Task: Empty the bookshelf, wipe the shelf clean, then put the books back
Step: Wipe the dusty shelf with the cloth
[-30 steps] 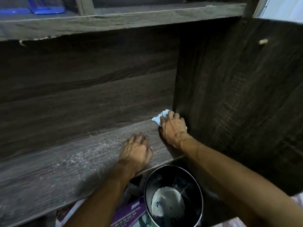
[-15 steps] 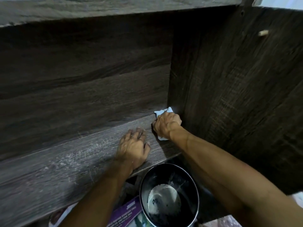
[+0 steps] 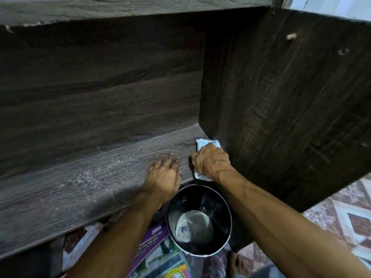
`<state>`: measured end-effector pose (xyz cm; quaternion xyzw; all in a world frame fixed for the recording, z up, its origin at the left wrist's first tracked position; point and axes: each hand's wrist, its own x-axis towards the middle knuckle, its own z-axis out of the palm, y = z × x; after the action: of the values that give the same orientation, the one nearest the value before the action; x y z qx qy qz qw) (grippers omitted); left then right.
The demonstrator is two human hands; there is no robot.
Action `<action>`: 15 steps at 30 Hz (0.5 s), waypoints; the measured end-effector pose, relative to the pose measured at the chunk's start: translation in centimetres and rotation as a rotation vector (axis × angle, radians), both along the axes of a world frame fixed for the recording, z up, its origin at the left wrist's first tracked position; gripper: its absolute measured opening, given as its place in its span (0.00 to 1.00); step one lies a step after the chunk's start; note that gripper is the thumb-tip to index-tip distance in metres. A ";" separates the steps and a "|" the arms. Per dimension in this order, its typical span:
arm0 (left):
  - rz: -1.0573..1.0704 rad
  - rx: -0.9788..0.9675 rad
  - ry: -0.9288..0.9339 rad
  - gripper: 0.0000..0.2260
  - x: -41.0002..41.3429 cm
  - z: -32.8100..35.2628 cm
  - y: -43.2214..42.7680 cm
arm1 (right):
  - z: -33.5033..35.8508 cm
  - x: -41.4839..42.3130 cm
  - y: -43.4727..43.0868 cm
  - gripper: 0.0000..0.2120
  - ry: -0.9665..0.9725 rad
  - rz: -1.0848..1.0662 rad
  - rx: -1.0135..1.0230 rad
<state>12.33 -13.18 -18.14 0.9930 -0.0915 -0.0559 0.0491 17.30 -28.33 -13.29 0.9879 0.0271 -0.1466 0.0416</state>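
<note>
A dark wood-grain bookshelf fills the frame, seen from above. Right of centre, the right hand presses down on a crumpled white cloth, fingers curled over it. The cloth lies on the shelf board, just beside the upright side panel. The left hand rests palm down on the same board, just left of the right hand, fingers loosely spread and holding nothing. The board carries no books and shows pale dusty streaks. Below the hands, at lower centre, stands a black bucket with a pale bottom. Books lie on the floor to its left.
</note>
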 end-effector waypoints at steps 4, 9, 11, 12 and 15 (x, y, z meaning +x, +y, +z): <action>-0.009 -0.019 0.020 0.26 -1.0 0.2 -0.2 | 0.0 -2.4 -1.1 0.24 -0.037 -0.147 0.198; -0.029 -0.008 0.022 0.24 -2.6 0.8 -0.7 | 0.9 -5.5 -2.5 0.20 -0.039 -0.258 0.355; -0.035 0.002 0.032 0.24 -3.1 1.0 -0.6 | 1.4 -6.1 -2.9 0.14 0.003 -0.284 0.347; -0.038 -0.006 0.027 0.24 -3.3 1.0 -0.5 | 1.5 -6.5 -3.0 0.12 0.044 -0.291 0.319; -0.016 -0.047 0.012 0.22 -3.9 1.0 -0.1 | 1.7 -8.6 -3.0 0.18 -0.016 -0.216 0.334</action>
<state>8.38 -13.25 -17.13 0.9905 -0.1005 -0.0599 0.0727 8.66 -31.29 -11.62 0.9794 -0.0555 -0.1358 -0.1385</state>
